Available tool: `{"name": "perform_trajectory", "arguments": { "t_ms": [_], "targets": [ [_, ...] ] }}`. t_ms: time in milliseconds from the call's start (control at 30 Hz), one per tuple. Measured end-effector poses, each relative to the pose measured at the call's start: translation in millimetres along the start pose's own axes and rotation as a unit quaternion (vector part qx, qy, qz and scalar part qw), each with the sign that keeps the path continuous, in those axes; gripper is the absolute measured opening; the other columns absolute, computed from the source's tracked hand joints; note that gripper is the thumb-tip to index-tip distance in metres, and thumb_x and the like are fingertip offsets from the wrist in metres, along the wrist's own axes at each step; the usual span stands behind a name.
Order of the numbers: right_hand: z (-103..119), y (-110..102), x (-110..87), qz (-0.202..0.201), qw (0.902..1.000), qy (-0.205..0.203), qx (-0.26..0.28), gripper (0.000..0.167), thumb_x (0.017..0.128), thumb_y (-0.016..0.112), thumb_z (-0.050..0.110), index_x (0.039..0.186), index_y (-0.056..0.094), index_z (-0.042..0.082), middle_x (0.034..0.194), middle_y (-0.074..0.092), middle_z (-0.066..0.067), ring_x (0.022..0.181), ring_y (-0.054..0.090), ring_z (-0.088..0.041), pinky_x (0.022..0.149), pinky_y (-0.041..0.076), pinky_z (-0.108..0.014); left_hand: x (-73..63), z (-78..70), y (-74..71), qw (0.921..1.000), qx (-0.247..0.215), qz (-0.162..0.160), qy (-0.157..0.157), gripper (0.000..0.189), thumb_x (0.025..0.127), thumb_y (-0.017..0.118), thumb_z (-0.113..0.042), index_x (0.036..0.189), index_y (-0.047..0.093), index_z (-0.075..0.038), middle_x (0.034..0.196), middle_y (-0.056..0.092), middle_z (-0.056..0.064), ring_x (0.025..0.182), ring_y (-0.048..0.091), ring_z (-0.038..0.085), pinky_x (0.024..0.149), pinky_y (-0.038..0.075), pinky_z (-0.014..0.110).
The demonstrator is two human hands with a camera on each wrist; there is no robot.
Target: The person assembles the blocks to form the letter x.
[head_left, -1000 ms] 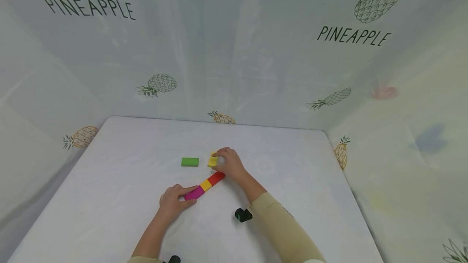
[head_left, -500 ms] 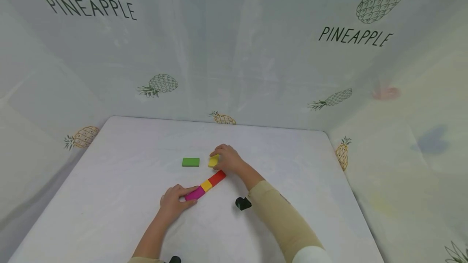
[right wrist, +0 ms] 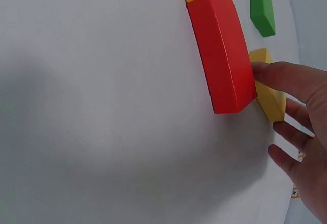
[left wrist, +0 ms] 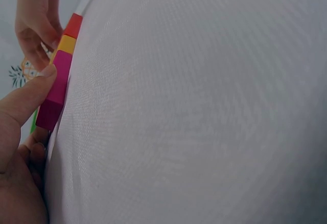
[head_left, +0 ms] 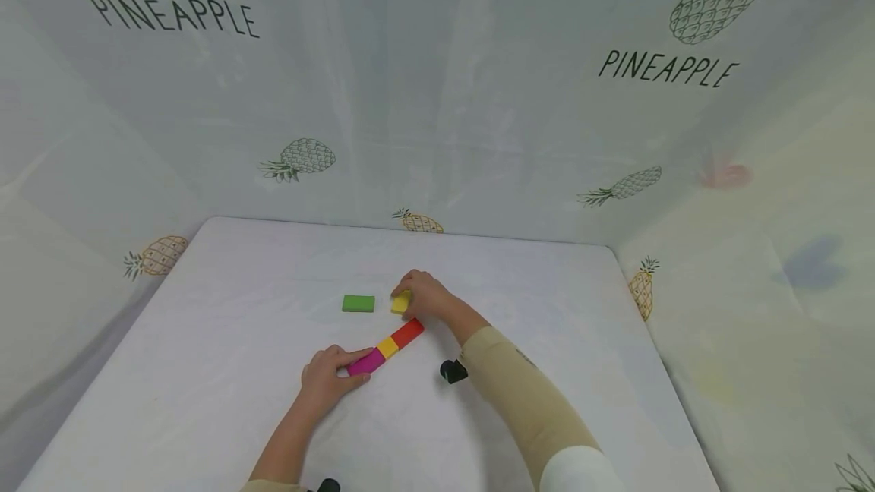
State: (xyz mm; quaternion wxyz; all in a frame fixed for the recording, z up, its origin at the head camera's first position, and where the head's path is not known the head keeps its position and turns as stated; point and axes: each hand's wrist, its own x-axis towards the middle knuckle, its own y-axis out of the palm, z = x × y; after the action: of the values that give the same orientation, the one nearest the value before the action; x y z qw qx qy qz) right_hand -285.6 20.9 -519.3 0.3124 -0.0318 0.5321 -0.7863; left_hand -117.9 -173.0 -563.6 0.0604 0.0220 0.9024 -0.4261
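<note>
My left hand [head_left: 321, 378] holds the magenta block [head_left: 365, 362] between thumb and fingers at the near end of a slanting row. Beyond it in that row lie a small orange-yellow block [head_left: 387, 347] and a red block [head_left: 408, 332], end to end. My right hand [head_left: 425, 297] pinches a separate yellow block [head_left: 400, 302] just behind the red one. In the right wrist view, the thumb is on this yellow block [right wrist: 270, 92] on the side toward the red block [right wrist: 222, 55], and the fingers are by its far side. Part of it is hidden by the hand.
A green block [head_left: 358, 304] lies left of the separate yellow one. All stand on a white-covered table [head_left: 519, 302]. Behind rises a pale curtain [head_left: 437, 97] printed with pineapples. A dark device [head_left: 453, 371] sits at the right wrist.
The right fingers have drawn in around the separate yellow block, covering more of it. The right forearm has shifted forward a little. The left hand and the row stay put.
</note>
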Motion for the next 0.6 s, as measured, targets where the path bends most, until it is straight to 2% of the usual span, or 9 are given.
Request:
{"name": "perform_trajectory", "arguments": {
  "t_ms": [600],
  "targets": [
    [-1.6, 0.1, 5.8, 0.014, 0.9998, -0.011, -0.006, 0.036, 0.081, 0.081, 0.02, 0.114, 0.073, 0.029, 0.124, 0.053, 0.003, 0.114, 0.045, -0.016, 0.091, 0.045, -0.027, -1.5, -2.1, -0.6, 1.0, -0.003, -0.005, -0.001, 0.049, 0.077, 0.083, -0.028, 0.125, 0.069, -0.03, 0.085, 0.051, -0.006, 0.088, 0.048, 0.016, 0.07, 0.035, 0.035]
  ]
}}
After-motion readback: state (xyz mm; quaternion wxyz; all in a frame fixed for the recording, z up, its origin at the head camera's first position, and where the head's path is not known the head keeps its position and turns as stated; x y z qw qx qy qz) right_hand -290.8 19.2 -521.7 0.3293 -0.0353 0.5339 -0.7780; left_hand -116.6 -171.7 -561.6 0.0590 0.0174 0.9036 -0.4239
